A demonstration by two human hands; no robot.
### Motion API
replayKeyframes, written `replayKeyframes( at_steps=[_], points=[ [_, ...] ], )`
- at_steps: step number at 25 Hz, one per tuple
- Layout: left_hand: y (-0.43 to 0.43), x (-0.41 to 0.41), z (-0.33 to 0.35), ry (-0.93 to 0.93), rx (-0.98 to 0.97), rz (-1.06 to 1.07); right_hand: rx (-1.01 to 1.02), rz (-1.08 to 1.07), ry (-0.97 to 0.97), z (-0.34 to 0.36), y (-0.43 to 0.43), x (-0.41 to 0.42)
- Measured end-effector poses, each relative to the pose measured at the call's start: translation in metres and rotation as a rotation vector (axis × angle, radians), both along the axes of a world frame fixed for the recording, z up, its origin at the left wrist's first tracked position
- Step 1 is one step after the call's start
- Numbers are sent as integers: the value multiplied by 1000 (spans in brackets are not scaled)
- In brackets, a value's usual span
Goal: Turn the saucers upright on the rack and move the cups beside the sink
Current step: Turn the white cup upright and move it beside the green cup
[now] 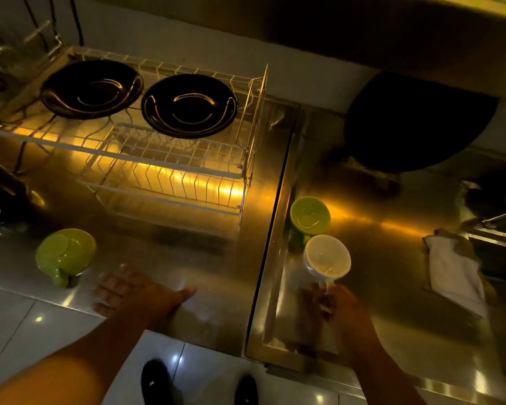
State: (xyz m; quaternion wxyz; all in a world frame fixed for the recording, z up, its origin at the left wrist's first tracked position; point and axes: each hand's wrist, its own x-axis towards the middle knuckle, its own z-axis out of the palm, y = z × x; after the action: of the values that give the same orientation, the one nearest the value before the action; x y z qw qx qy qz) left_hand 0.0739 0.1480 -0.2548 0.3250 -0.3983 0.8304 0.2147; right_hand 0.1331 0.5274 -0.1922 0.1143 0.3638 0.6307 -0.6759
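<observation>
I can read no writing, label, brand, number or sign anywhere in front of me. The light is dim and yellow, and every surface I look down on shows plain, with no print or marking I can make out.
</observation>
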Motion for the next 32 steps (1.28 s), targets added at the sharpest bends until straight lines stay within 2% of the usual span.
replayKeyframes(
  at_steps=[4,12,19,26,32],
  points=[
    [-4,2,10,-2,-39,4,29,-144,16,-12,14,-21],
    [-4,6,12,23,-106,-62,51,-258,-21,-31,42,-86],
    [-6,6,10,11,-118,-73,36,-222,-75,-44,51,-101],
    [-3,6,13,34,-121,-74,159,-191,-187,-44,55,-106],
    [2,8,18,64,-155,-88,200,-186,-207,-42,48,-108]
  ],
)
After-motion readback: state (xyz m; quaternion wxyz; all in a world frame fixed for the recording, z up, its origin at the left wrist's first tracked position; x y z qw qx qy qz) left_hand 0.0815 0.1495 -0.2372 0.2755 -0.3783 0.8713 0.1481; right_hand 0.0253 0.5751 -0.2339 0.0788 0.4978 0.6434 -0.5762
